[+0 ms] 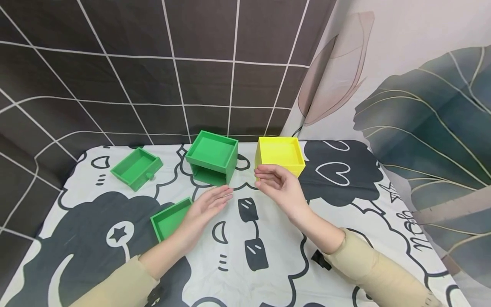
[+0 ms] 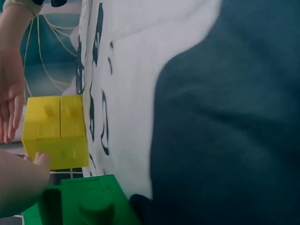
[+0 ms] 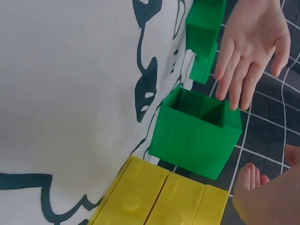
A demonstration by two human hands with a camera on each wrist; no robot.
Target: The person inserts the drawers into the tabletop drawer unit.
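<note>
Dark backdrop (image 1: pixel 205 83) with a white grid, rising behind the green cabinet (image 1: pixel 212 151); a pale panel with large leaf motifs (image 1: pixel 429 128) stands to the cabinet's far right. Beneath the cabinet lies a black-and-white printed cloth (image 1: pixel 276 238). The cabinet stands upright, with a shallow tray-like top and a hollow compartment in its front face. One green drawer (image 1: pixel 135 169), fitted with a small knob, rests to the left of the cabinet; a second green drawer (image 1: pixel 168 219) lies in front of the cabinet and to its left, partly hidden by an arm. To the cabinet's right, a short gap away, is a yellow cabinet (image 1: pixel 280 151), its two knobbed drawer fronts (image 2: pixel 48 122) visible from the left wrist.

Left hand (image 1: pixel 209 207): just in front of the green cabinet, fingers extended and side by side, thumb away from them, grasping nothing; whether the fingertips touch the cabinet cannot be told. Right hand (image 1: pixel 283 187): to the green cabinet's right, near the yellow cabinet, fingers loosely bent, thumb apart, likewise without a hold. Both sleeves (image 1: pixel 379 270) are beige.
</note>
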